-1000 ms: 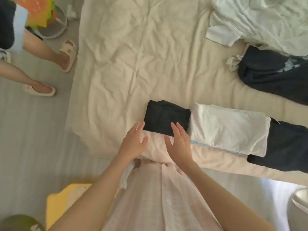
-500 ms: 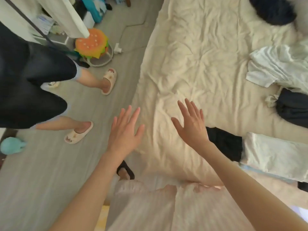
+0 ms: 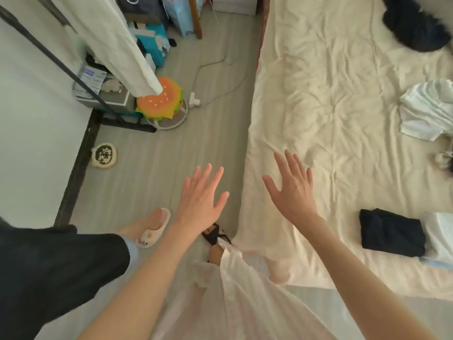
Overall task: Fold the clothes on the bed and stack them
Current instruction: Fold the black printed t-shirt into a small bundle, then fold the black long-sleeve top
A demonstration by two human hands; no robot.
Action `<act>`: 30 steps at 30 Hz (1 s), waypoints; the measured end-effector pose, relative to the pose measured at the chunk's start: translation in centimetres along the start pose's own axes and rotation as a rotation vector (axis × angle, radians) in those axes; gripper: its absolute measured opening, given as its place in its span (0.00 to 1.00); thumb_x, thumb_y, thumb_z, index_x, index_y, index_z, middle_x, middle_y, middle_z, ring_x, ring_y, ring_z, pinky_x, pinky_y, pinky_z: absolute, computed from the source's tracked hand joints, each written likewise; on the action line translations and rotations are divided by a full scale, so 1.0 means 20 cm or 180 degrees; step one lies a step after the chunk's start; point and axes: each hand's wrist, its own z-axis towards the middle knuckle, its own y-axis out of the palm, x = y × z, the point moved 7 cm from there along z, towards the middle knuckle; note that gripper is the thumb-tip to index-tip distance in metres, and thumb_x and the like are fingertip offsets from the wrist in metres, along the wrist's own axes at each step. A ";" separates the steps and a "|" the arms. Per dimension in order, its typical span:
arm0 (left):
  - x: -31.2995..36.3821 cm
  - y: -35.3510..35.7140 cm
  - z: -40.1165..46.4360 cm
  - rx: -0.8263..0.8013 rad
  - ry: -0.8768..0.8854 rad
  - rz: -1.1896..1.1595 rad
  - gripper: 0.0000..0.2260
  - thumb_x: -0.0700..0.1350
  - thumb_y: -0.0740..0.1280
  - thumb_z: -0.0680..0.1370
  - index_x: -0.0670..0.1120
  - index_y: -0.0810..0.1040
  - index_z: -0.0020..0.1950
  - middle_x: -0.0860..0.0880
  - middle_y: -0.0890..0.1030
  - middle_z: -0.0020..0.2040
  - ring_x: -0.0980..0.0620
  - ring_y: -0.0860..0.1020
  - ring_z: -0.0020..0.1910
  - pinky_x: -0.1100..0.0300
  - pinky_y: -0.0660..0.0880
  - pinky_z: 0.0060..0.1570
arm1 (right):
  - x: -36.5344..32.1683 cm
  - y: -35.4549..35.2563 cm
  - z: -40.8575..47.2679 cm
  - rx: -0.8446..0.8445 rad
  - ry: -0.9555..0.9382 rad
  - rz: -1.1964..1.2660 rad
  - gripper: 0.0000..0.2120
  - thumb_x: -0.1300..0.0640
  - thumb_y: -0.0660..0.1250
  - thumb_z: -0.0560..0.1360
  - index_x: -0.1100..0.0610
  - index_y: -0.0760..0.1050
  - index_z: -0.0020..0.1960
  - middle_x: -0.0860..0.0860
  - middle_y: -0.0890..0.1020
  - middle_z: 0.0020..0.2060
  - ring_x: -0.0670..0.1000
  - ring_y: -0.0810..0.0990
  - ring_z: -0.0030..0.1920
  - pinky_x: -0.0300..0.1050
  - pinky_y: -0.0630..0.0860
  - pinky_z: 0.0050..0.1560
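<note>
Both my hands are raised in the air with fingers spread and hold nothing. My left hand (image 3: 201, 197) hovers over the floor beside the bed. My right hand (image 3: 291, 190) hovers over the bed's near left corner. A folded black garment (image 3: 392, 233) lies on the cream bed sheet (image 3: 331, 106) at the right, next to a folded white one (image 3: 441, 238) cut off by the frame edge. An unfolded white garment (image 3: 426, 111) and a dark one (image 3: 414, 23) lie farther back on the bed.
Another person stands at the left, with a dark garment (image 3: 54, 273) and a slippered foot (image 3: 154, 229) showing. On the grey floor are a burger-shaped cushion (image 3: 159, 101) on a stand, a cable with a plug (image 3: 195, 100), a clothes rack (image 3: 73, 77) and a small round bowl (image 3: 104, 155).
My hands have lifted off the folded pink garment and spread open in the air. The view has swung left toward the floor, so the folded clothes now sit at the right edge.
</note>
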 end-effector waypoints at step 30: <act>0.54 -1.26 3.20 -0.0563 0.2152 0.1191 0.26 0.58 0.51 0.81 0.54 0.49 0.77 0.50 0.49 0.78 0.50 0.45 0.77 0.49 0.44 0.73 | 0.23 -0.61 2.51 0.1032 0.2121 0.0418 0.29 0.43 0.55 0.79 0.49 0.52 0.77 0.51 0.54 0.77 0.52 0.47 0.77 0.58 0.42 0.74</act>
